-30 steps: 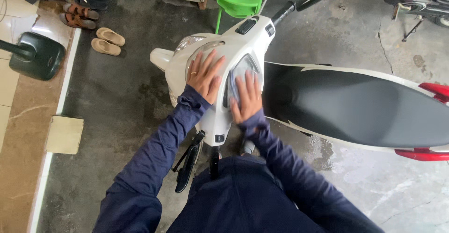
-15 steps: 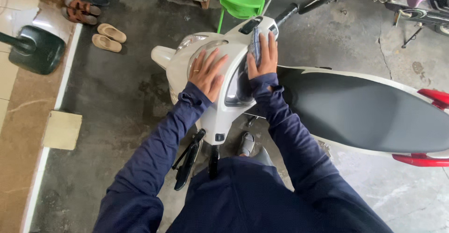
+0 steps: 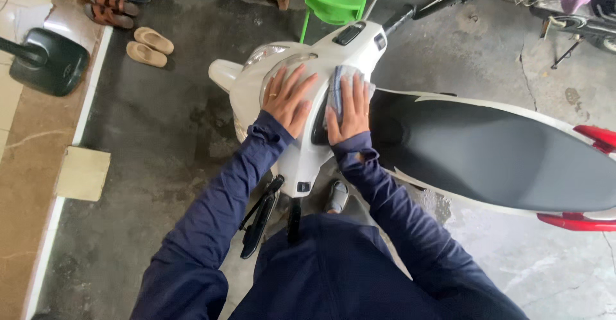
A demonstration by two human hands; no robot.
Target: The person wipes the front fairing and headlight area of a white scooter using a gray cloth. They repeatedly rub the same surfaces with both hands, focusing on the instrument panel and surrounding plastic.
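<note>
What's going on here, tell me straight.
A person in dark blue sleeves leans over a white scooter parked on a concrete floor. The right hand presses a grey-blue cloth flat against the scooter's white front panel, beside the black seat. The left hand, a ring on one finger, lies spread on the rounded front cover. A green plastic chair stands just beyond the handlebars.

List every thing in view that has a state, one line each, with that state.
Left hand: flat on the scooter's white front, fingers spread.
Right hand: pressing a cloth on the scooter.
Cloth: bunched under the right hand.
Scooter: standing, seat closed.
Sandals: paired on the floor, off.
Green chair: upright.
</note>
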